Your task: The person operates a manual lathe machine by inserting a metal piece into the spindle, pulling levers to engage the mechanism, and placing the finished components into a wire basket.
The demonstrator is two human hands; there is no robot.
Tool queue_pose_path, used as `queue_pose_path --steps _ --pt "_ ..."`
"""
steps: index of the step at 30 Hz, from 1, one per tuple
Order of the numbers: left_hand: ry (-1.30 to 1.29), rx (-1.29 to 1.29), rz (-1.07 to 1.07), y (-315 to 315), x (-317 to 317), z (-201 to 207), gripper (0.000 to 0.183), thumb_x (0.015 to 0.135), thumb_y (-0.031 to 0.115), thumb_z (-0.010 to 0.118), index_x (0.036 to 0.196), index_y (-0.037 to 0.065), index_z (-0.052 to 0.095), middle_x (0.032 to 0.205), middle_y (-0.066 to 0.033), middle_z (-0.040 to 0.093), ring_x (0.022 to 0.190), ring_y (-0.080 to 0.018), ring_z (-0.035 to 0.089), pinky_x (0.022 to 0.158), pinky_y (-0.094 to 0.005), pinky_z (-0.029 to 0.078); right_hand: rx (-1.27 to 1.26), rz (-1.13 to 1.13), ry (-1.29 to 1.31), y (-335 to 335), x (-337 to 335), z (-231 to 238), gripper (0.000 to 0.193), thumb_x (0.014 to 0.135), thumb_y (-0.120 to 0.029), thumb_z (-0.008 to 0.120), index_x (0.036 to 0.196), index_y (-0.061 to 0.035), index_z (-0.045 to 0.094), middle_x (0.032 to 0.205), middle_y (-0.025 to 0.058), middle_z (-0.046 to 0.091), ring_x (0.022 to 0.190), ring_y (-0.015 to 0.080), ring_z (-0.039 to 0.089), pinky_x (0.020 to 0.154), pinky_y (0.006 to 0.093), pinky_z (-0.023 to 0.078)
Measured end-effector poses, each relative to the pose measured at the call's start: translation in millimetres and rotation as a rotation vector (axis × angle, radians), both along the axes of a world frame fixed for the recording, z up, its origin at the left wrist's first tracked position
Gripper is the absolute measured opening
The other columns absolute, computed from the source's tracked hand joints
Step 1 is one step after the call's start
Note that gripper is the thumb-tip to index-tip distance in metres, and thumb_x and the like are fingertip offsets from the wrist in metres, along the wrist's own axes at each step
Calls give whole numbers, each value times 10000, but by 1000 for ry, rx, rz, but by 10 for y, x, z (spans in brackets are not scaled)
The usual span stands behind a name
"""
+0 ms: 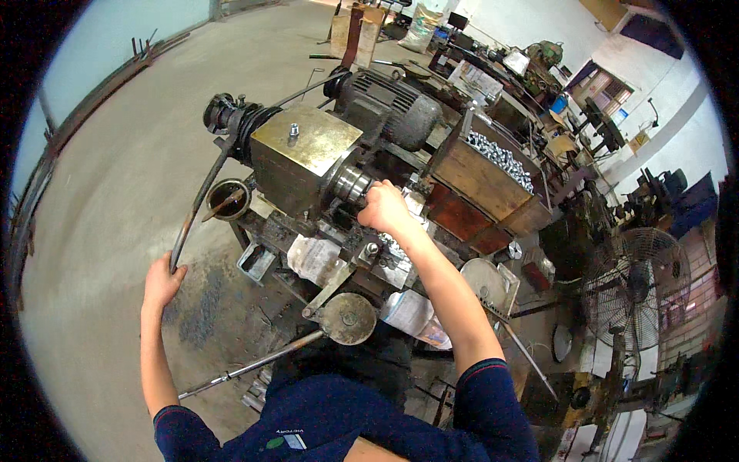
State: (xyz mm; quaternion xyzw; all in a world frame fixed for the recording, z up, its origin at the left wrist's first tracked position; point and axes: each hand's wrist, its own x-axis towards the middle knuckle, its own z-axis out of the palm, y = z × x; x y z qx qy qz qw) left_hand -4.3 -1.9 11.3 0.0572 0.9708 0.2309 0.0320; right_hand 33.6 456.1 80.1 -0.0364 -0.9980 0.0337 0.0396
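My left hand (162, 283) is wrapped round the lower end of a long dark metal lever (198, 202). That lever rises to the left end of a small lathe's boxy headstock (306, 146). At the headstock's right side, my right hand (384, 208) has its fingers curled in close against the shiny round chuck (352, 185). Whatever those fingers pinch is hidden behind the hand. A small metal fitting (294, 131) stands upright on the headstock's brassy top. Below the right hand lies the tool slide with a bolt (372, 249).
A rusty metal bin (473, 179) with many small shiny parts stands right of the chuck. Behind the headstock sits a finned motor (389, 108). A round pot (229, 200) hangs at left. Near my body are a disc (348, 318) and a long rod (254, 363). A fan (635, 281) stands far right.
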Motion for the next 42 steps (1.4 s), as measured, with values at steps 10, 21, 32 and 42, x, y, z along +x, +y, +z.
queue_pose_path --steps 10,21,32,42 --pt "163 -151 18 -7 22 -58 398 733 226 619 1056 15 521 766 -220 591 755 -385 575 664 -458 452 -451 -108 -12 -45 -78 21 281 521 -160 620 696 59 633 854 275 586 839 401 571 785 406 468" --pt "213 -436 0 -158 -313 -141 244 744 183 581 923 30 518 705 -181 590 692 -355 580 635 -455 452 -400 -45 255 -66 -107 -4 267 545 -194 572 654 46 612 829 258 553 773 408 560 721 435 459" --pt "319 -561 114 -891 -1361 5 176 710 81 522 873 57 585 769 -171 620 736 -336 605 663 -440 479 -417 -35 296 -131 -43 119 220 524 -166 578 644 15 608 978 270 548 884 423 556 788 396 453" --pt "-223 234 -84 707 -820 -1707 440 698 246 659 1057 13 556 929 -181 618 885 -302 595 758 -379 459 -448 -43 522 492 1286 363 261 534 -70 599 792 -30 603 1148 182 528 964 301 571 822 326 444"
